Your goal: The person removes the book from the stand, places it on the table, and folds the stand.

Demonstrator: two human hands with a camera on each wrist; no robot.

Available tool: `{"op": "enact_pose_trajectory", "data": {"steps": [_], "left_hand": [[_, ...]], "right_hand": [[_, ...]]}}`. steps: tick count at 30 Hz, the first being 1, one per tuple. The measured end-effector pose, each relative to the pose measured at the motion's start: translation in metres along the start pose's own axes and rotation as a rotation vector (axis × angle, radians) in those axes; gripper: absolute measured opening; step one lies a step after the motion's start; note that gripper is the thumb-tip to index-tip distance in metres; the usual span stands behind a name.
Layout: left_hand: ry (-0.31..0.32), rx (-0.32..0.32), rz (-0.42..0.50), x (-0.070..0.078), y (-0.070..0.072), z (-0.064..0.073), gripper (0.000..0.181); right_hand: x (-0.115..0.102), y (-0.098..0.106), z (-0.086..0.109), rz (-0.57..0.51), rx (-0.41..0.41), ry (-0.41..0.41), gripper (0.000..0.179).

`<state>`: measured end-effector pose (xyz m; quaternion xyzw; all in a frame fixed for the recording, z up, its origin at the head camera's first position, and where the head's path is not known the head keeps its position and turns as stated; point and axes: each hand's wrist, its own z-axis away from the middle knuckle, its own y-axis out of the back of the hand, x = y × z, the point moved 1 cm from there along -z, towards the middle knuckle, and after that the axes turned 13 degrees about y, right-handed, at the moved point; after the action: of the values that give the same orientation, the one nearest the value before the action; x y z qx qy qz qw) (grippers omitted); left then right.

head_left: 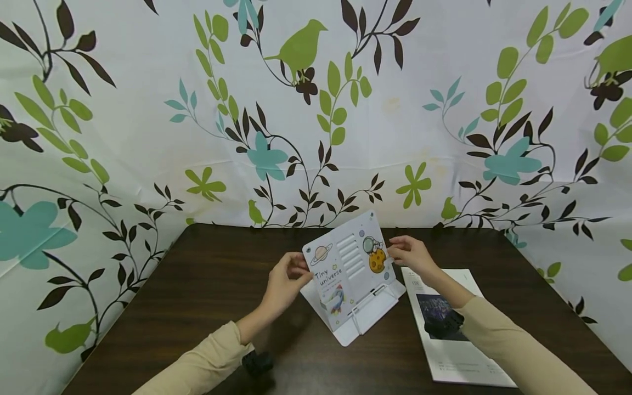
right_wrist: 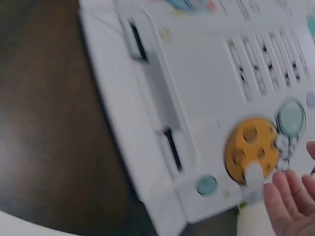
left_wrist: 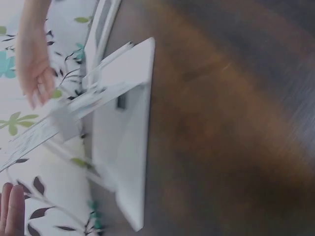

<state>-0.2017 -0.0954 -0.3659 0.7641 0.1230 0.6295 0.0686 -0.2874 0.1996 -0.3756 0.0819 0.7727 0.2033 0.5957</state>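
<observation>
Ideally, support the white stand (head_left: pixel 356 289) evenly at both edges: the right hand (head_left: pixel 412 256) has relaxed, empty fingers beside the clip (right_wrist: pixel 254 179), and whether the left hand (head_left: pixel 283 281) pinches is unclear.

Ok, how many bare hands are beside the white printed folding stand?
2. In the head view, the bare left hand is at the left edge of the white printed folding stand; the bare right hand is by its right edge. Neither is hidden.
</observation>
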Motion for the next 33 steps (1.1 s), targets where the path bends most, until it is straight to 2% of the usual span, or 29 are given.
{"op": "enact_pose_trajectory", "data": {"steps": [2,4,9,12,14,19,28,33], "left_hand": [[-0.017,0.003,-0.001,0.013,0.005,-0.003,0.035],[-0.029,0.005,-0.022,0.016,0.007,-0.009,0.039],[-0.060,-0.035,-0.044,0.006,0.007,-0.026,0.047],[-0.087,-0.074,-0.030,0.002,0.006,-0.031,0.048],[-0.098,-0.084,-0.033,0.011,0.007,-0.027,0.047],[-0.121,-0.078,-0.063,0.036,0.010,-0.014,0.040],[-0.138,-0.043,-0.107,0.038,0.010,-0.012,0.035],[-0.132,-0.037,-0.105,0.036,0.010,-0.011,0.035]], "right_hand": [[-0.002,-0.004,0.011,-0.030,-0.024,-0.037,0.046],[-0.001,-0.010,0.023,-0.062,-0.043,-0.075,0.047],[0.004,-0.026,0.053,-0.135,-0.058,-0.185,0.047],[0.006,-0.036,0.066,-0.157,-0.039,-0.232,0.044],[0.007,-0.042,0.072,-0.166,-0.023,-0.248,0.042],[0.012,-0.054,0.076,-0.216,0.034,-0.285,0.044],[0.018,-0.071,0.071,-0.325,0.120,-0.326,0.055],[0.017,-0.083,0.069,-0.401,0.215,-0.320,0.056]]}}
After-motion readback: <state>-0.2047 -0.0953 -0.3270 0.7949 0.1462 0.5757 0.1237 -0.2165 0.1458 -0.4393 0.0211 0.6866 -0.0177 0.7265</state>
